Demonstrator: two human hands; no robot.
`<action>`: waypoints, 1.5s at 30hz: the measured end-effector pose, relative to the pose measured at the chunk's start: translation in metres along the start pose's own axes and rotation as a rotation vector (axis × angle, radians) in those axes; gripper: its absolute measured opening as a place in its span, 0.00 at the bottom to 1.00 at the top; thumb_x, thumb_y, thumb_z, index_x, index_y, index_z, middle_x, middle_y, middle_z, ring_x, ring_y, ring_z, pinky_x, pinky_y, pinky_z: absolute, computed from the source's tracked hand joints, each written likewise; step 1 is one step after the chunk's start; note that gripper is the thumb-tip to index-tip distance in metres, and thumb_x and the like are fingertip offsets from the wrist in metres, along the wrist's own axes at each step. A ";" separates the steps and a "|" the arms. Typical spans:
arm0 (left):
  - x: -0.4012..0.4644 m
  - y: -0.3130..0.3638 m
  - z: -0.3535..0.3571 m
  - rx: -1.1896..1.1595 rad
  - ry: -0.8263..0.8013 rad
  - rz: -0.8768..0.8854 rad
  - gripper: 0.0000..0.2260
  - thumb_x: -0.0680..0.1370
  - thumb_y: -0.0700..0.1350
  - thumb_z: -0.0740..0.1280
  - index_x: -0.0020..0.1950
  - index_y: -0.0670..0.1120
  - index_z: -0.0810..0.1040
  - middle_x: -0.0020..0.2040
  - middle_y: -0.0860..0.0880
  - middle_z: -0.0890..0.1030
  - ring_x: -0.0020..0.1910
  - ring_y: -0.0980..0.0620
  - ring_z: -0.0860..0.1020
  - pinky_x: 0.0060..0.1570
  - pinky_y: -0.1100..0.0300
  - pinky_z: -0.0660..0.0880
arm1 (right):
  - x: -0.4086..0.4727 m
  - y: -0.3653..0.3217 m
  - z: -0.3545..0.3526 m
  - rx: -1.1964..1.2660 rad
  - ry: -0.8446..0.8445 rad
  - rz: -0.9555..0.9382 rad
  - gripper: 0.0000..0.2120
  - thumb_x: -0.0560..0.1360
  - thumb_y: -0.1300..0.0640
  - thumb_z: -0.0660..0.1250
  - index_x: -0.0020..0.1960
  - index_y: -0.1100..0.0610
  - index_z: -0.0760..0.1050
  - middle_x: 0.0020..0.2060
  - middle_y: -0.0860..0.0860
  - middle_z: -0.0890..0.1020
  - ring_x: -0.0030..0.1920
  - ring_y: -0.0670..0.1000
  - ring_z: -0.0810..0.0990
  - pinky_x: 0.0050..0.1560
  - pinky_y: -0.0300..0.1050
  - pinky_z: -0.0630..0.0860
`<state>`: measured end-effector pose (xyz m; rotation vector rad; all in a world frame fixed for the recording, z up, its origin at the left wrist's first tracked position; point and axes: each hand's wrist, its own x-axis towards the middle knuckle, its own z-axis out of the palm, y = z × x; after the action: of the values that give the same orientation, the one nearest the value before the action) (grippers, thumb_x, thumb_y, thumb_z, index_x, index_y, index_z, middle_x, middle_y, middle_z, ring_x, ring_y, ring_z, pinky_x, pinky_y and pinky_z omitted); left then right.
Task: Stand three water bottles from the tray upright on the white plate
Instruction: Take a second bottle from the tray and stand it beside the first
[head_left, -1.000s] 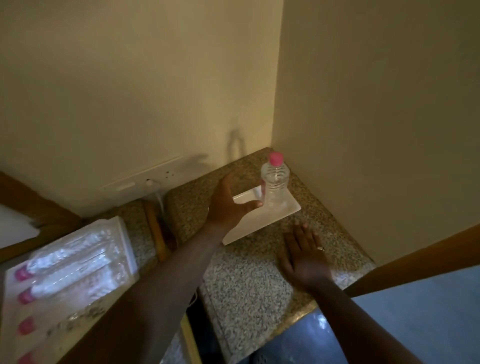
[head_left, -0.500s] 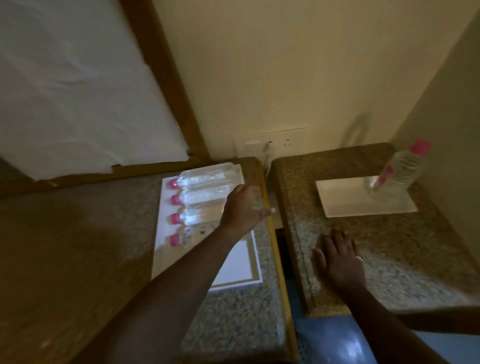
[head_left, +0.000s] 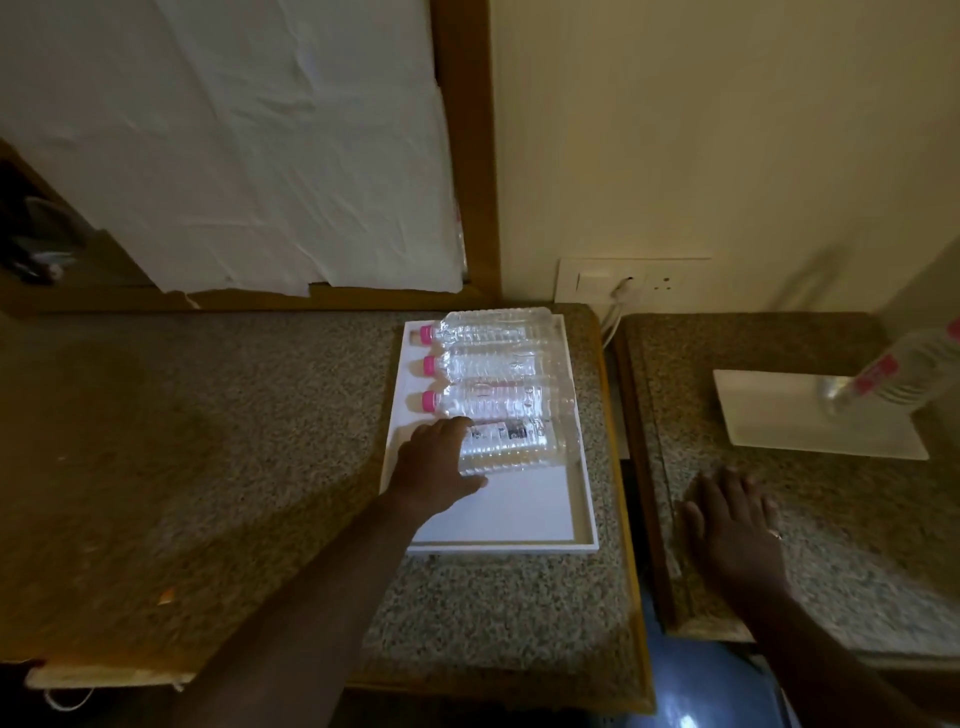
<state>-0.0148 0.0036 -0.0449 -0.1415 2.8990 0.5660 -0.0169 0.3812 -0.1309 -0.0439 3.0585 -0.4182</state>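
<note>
The left hand (head_left: 439, 457) is curled over the neck end of the nearest bottle (head_left: 514, 441), fingers wrapping it, though a full grip cannot be confirmed. That bottle lies on its side in the white tray (head_left: 519, 514), beside 3 more lying bottles (head_left: 488, 364). The right hand (head_left: 732, 525) rests flat and empty on the other table (head_left: 779, 571). Farther right, 1 bottle (head_left: 904, 379) stands on the white plate (head_left: 769, 415). The ribbed plastic may slip or roll, and setting the next one down could topple it.
</note>
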 end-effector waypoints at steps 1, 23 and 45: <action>0.000 -0.002 0.001 -0.035 -0.019 -0.001 0.36 0.69 0.56 0.75 0.72 0.47 0.64 0.69 0.45 0.72 0.68 0.43 0.69 0.63 0.50 0.69 | 0.000 -0.001 0.000 -0.004 0.000 0.003 0.27 0.80 0.47 0.55 0.74 0.61 0.64 0.76 0.64 0.60 0.77 0.65 0.52 0.74 0.65 0.51; -0.007 0.058 -0.063 -0.652 0.179 0.215 0.28 0.58 0.59 0.81 0.55 0.58 0.75 0.55 0.59 0.79 0.54 0.57 0.78 0.50 0.56 0.78 | -0.001 -0.002 0.004 0.000 0.063 0.001 0.34 0.78 0.38 0.47 0.72 0.61 0.68 0.74 0.64 0.65 0.75 0.66 0.58 0.72 0.67 0.56; 0.022 0.151 -0.055 -0.761 0.170 0.174 0.29 0.56 0.60 0.81 0.54 0.55 0.77 0.49 0.53 0.83 0.50 0.54 0.81 0.53 0.49 0.79 | -0.012 0.019 -0.009 0.043 0.018 0.061 0.30 0.78 0.42 0.50 0.71 0.59 0.69 0.73 0.63 0.67 0.74 0.64 0.62 0.71 0.65 0.60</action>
<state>-0.0641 0.1204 0.0553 -0.0352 2.6914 1.7336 -0.0055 0.4024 -0.1265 0.0544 3.0580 -0.4829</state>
